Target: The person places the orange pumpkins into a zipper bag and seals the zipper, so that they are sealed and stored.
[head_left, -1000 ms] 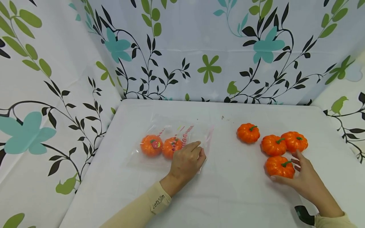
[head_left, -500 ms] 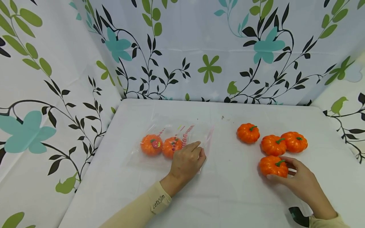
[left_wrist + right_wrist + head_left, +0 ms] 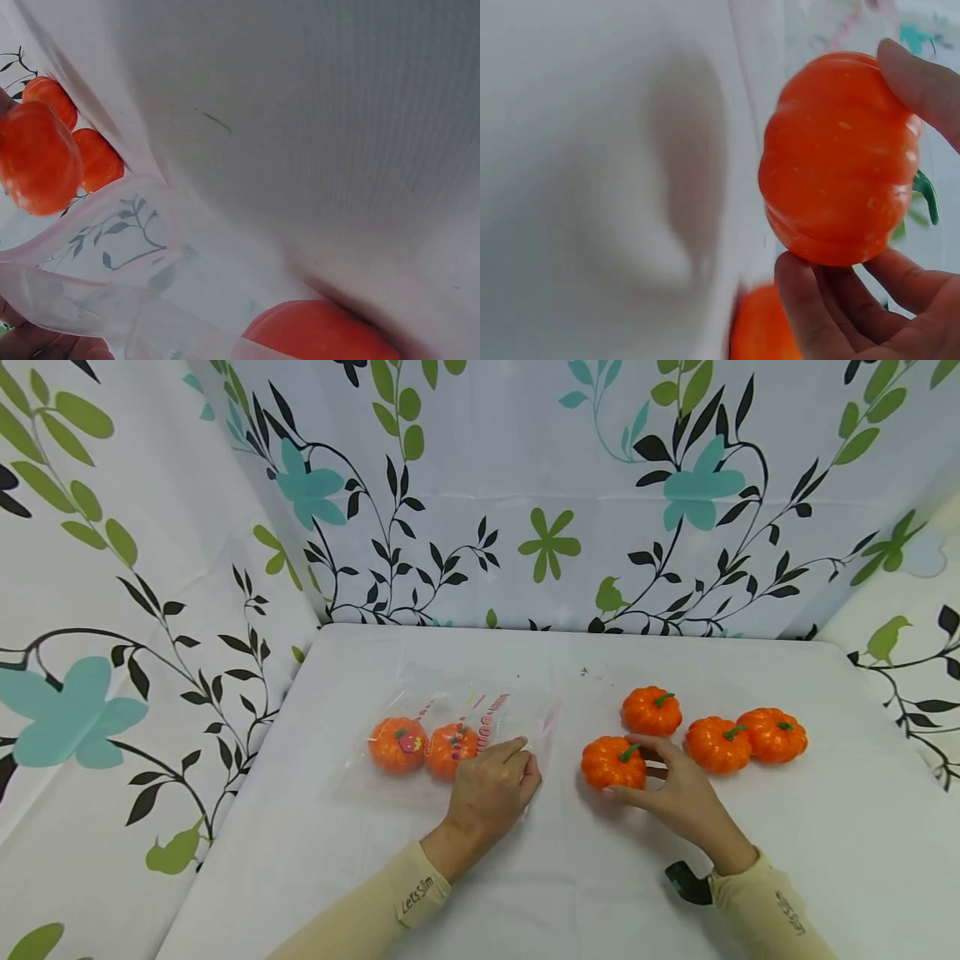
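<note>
My right hand grips a small orange toy pumpkin with a green stem, thumb on one side and fingers on the other. In the right wrist view that pumpkin is held off the white surface. My left hand holds the right-hand edge of a clear plastic bag with red print. Two pumpkins lie side by side inside the bag. In the left wrist view the bag's mouth gapes, and part of a pumpkin shows inside.
A single pumpkin sits just behind my right hand. Two touching pumpkins lie to its right. All stand on a white-covered table with a floral curtain hanging behind.
My right hand has taken the front pumpkin from beside the others and carried it left toward the bag. My left hand has stayed at the bag's edge.
</note>
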Available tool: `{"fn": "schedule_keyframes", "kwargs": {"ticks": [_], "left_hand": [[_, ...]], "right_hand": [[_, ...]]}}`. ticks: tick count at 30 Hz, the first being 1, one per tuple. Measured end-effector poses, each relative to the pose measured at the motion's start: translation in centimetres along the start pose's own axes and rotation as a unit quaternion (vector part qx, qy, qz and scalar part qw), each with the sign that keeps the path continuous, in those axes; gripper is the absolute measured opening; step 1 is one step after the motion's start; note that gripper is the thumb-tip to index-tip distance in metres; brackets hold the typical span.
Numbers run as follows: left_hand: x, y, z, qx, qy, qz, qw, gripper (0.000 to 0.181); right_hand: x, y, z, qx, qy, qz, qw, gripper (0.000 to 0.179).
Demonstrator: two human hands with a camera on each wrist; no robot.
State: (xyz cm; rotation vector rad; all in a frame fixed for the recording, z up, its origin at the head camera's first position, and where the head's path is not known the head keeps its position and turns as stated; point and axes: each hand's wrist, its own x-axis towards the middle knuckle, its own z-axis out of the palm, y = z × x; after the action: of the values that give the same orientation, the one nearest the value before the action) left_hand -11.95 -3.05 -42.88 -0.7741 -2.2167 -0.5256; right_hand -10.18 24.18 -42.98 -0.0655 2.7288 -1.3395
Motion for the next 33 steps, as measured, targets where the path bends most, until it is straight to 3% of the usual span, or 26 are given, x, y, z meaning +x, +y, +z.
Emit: {"fn": "schedule_keyframes", "kwargs": {"ticks": [8, 14, 21, 26, 33], "left_hand": [[0.0, -0.1, -0.2, -0.015, -0.007, -0.002, 0.9999, 0.005], [0.0, -0.1, -0.4, -0.018, 0.0, 0.005, 0.9998, 0.011], [0.0, 0.0, -0.6, -0.001, 0.015, 0.016, 0.9998, 0.009], [-0.2, 0.0, -0.5, -0.002, 0.023, 0.02, 0.9995, 0.005], [-0.4, 0.0, -0.3, -0.004, 0.028, 0.026, 0.9993, 0.007]], "right_hand": [[3.3, -2.2, 5.0, 0.029, -0.004, -0.048, 0.9984, 0.081], [4.8, -3.2, 7.4, 0.041, 0.007, -0.078, 0.9961, 0.075], [6.6, -3.9, 9.4, 0.022, 0.037, -0.108, 0.9932, 0.055], [7.9, -4.7, 10.4, -0.006, 0.038, -0.108, 0.9934, 0.062], [8.8, -5.9, 10.7, -0.049, 0.021, -0.153, 0.9868, 0.064]]}}
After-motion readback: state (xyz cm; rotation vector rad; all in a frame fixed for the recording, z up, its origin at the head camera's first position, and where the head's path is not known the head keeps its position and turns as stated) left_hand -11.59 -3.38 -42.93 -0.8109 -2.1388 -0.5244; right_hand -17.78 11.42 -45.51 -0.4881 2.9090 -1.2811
